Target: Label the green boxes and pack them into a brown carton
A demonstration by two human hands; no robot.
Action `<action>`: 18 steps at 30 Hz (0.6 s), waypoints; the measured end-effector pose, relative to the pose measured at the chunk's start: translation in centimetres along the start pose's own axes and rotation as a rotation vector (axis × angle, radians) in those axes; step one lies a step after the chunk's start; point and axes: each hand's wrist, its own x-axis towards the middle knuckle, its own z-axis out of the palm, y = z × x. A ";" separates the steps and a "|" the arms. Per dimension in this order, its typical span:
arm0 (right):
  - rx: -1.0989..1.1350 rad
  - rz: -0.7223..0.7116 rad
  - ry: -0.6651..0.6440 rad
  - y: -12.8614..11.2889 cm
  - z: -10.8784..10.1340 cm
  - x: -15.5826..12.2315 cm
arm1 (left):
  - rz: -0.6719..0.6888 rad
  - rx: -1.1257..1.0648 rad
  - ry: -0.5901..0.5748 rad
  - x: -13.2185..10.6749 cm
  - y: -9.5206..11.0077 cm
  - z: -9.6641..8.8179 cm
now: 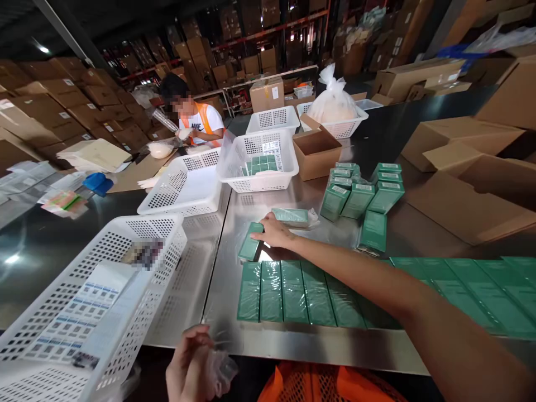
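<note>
My right hand (274, 231) reaches across the metal table and grips the end of a small green box (250, 243). Beside it lies another green box (291, 216) with clear film around it. Down near the table's front edge, my left hand (189, 360) is closed on a crumpled piece of clear plastic film (220, 371). Between the two hands runs a row of green boxes (292, 291) in shiny film, and my right forearm hides part of it. More green boxes (360, 196) are stacked beyond my right forearm.
A white basket (178, 223) with label sheets stands at left. Further back are a white basket (259, 183) holding green boxes and an open carton (317, 146). Large open cartons (473, 190) sit at right. Another person (201, 120) works across the table at back left.
</note>
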 end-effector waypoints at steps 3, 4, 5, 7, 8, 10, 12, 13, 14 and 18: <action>-0.119 -0.056 -0.072 0.4 -0.5 0.6 | 0.144 0.280 -0.103 0.9 0.6 1.5; -0.152 -0.074 -0.088 0.3 -0.6 0.6 | 0.185 0.375 -0.138 1.6 1.1 2.3; -0.185 -0.090 -0.099 0.3 -0.5 0.6 | 0.217 0.454 -0.174 2.4 1.6 3.2; -0.250 -0.117 -0.110 -0.1 -0.4 0.1 | 0.260 0.547 -0.259 4.0 2.8 5.1; -0.282 -0.128 -0.107 -0.4 -0.4 -0.2 | 0.275 0.572 -0.309 4.7 3.3 6.0; -0.336 -0.157 -0.074 -0.9 -0.9 -0.8 | 0.285 0.609 -0.413 5.6 3.8 7.7; -0.378 -0.196 -0.002 -1.1 -2.1 -1.2 | 0.279 0.654 -0.478 5.7 3.9 8.9; -0.399 -0.212 0.040 -1.0 -3.0 -1.2 | 0.279 0.682 -0.489 5.5 3.8 9.4; -0.423 -0.221 0.078 -0.7 -4.0 -1.1 | 0.283 0.716 -0.486 5.3 3.6 9.7; -0.540 -0.153 0.087 2.1 -7.4 -0.3 | 0.332 0.794 -0.404 4.9 2.6 10.4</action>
